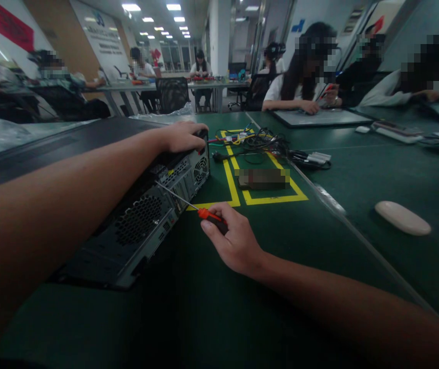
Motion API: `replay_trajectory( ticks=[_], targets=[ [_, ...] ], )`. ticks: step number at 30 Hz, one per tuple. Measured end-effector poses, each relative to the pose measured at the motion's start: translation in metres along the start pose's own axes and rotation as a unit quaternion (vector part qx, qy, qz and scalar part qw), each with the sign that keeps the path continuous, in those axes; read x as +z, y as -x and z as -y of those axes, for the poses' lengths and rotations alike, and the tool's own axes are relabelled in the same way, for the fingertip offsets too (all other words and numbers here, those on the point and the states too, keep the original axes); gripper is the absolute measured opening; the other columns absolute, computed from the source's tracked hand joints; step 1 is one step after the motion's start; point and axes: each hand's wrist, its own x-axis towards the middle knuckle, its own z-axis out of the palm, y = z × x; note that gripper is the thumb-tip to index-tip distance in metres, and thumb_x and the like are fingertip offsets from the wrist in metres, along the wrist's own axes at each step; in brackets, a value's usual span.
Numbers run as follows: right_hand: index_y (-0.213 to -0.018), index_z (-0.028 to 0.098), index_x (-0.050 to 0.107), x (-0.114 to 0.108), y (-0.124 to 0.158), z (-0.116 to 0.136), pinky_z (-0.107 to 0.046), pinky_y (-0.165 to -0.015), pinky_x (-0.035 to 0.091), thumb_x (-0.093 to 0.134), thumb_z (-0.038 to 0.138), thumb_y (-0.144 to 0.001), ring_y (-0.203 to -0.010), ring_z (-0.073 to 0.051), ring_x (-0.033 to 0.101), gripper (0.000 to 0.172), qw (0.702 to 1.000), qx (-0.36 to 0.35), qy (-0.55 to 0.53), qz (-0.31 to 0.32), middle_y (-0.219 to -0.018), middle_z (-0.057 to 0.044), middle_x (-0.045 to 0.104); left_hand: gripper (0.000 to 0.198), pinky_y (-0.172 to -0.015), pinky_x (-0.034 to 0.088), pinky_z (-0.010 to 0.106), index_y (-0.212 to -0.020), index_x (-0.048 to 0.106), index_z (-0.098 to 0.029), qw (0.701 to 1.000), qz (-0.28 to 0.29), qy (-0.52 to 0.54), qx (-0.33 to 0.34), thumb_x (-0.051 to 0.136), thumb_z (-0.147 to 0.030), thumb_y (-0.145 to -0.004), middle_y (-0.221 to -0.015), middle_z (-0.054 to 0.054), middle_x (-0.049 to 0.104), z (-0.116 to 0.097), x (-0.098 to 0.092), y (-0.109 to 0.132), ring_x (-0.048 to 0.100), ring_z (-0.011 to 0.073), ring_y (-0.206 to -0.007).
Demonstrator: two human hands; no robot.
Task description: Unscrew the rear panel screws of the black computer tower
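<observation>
A black desktop computer case lies on its side on the green table, its rear panel with vents and slots turned to the right. Across its upper far corner, my left hand is closed over the edge, steadying contact on the case; some fingertips are hidden. My right hand grips a screwdriver by its red and black handle. The thin metal shaft points up and left to the rear panel, with its tip at the slot covers near the top edge. Whether the tip sits in a screw is too small to tell.
Yellow tape marks rectangles on the green table. Bundled cables and a blurred dark block lie there. A pale oval case is at right. Clear plastic wrap lies at left. Co-workers sit across the table.
</observation>
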Motion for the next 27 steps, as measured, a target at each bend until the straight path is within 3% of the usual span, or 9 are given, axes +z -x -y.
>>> replay_trajectory(
  ticks=[13, 16, 21, 27],
  targets=[
    [-0.12, 0.023, 0.077, 0.0012, -0.0013, -0.0037, -0.042, -0.095, 0.061, 0.064, 0.039, -0.119, -0.101, -0.026, 0.076, 0.021, 0.999, -0.038, 0.0, 0.002, -0.114, -0.009, 0.084, 0.095, -0.14, 0.045, 0.052, -0.184, 0.056, -0.034, 1.0, -0.007, 0.0, 0.0, 0.057, -0.061, -0.093, -0.173, 0.01, 0.07, -0.0003, -0.0003, 0.0008, 0.057, 0.0425, -0.166],
    [-0.124, 0.024, 0.074, 0.0008, -0.0009, -0.0025, -0.041, -0.091, 0.061, 0.065, 0.041, -0.118, -0.099, -0.025, 0.077, 0.02, 1.0, -0.021, -0.016, 0.011, -0.112, -0.008, 0.083, 0.095, -0.138, 0.047, 0.05, -0.184, 0.056, -0.031, 1.0, 0.0, 0.0, 0.0, 0.057, -0.062, -0.094, -0.173, 0.012, 0.069, 0.0, -0.0004, 0.0007, 0.058, 0.0424, -0.166],
    [-0.124, 0.029, 0.062, 0.0017, 0.0006, -0.0025, -0.04, -0.089, 0.06, 0.079, 0.034, -0.106, -0.097, -0.024, 0.078, 0.025, 1.0, 0.013, -0.024, 0.012, -0.11, -0.004, 0.081, 0.093, -0.139, 0.045, 0.053, -0.183, 0.057, -0.034, 1.0, -0.009, -0.004, -0.002, 0.058, -0.063, -0.093, -0.171, 0.01, 0.071, 0.0006, -0.0004, 0.0004, 0.058, 0.0432, -0.166],
    [-0.114, 0.028, 0.06, 0.0035, -0.0009, -0.0051, -0.038, -0.084, 0.059, 0.072, 0.03, -0.109, -0.091, -0.022, 0.075, 0.013, 0.999, 0.01, -0.04, 0.009, -0.109, -0.004, 0.08, 0.098, -0.141, 0.043, 0.056, -0.185, 0.055, -0.034, 1.0, -0.001, 0.018, 0.006, 0.06, -0.062, -0.091, -0.173, 0.011, 0.071, 0.0036, 0.0004, -0.0011, 0.056, 0.0451, -0.168]
  ],
)
